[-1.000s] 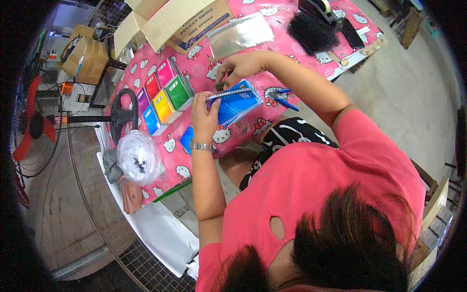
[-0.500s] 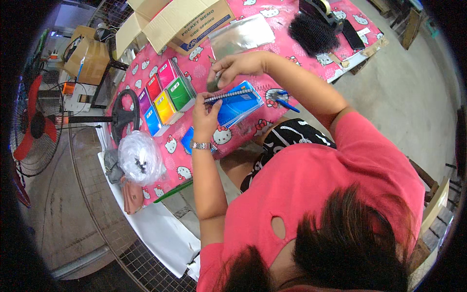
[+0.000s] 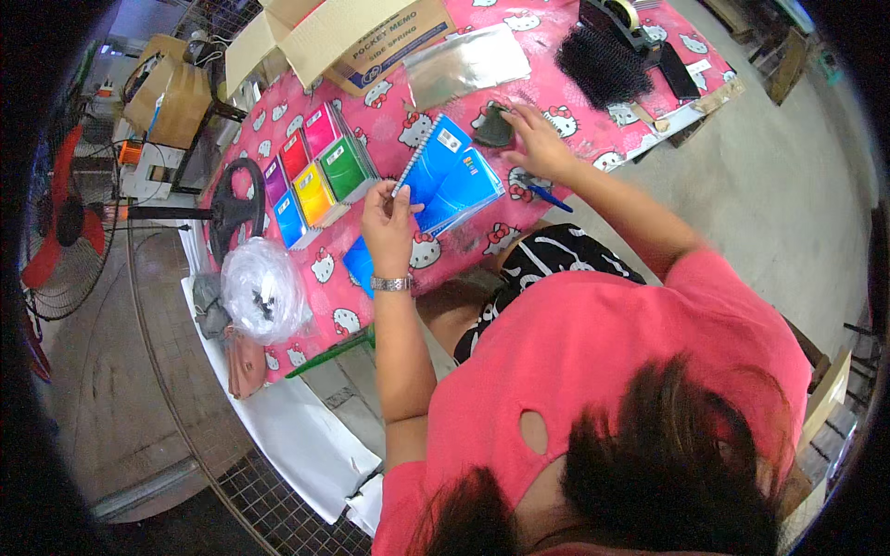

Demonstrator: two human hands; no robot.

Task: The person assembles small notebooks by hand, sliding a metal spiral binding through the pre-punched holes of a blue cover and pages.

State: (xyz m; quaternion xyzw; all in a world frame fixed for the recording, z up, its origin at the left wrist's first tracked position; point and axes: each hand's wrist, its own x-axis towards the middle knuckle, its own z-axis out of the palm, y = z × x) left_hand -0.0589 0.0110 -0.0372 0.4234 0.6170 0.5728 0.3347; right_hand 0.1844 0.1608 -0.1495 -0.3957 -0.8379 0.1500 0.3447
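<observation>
Two hands reach over a pink-covered bench (image 3: 320,289), with a blue stack of notebooks (image 3: 475,196) lying between them. Nearest, left of the blue stack, another blue notebook (image 3: 358,263) shows partly behind the left wrist. The left hand (image 3: 387,218), also left of the blue stack, has thumb and fingers closed on the lower end of a coil-bound notebook (image 3: 439,153); this one slants up and away from those fingers, its coil edge leftmost and its blue cover overlapping the blue stack. Well left of the blue stack sits a clear plastic bag (image 3: 264,292). Just right of the blue stack lie blue-handled pliers (image 3: 549,196). The right hand (image 3: 540,146), past the blue stack's far right corner, has its fingers bent and parted beside a dark pad (image 3: 493,128); whether the fingertips touch it, I cannot tell. Six groups of coloured notebooks (image 3: 320,176) stand left of the blue stack. Farther beyond the blue stack are clear plastic sheets (image 3: 468,65), a black bristly heap (image 3: 603,69) to the right and an open carton (image 3: 389,46) to the left.
</observation>
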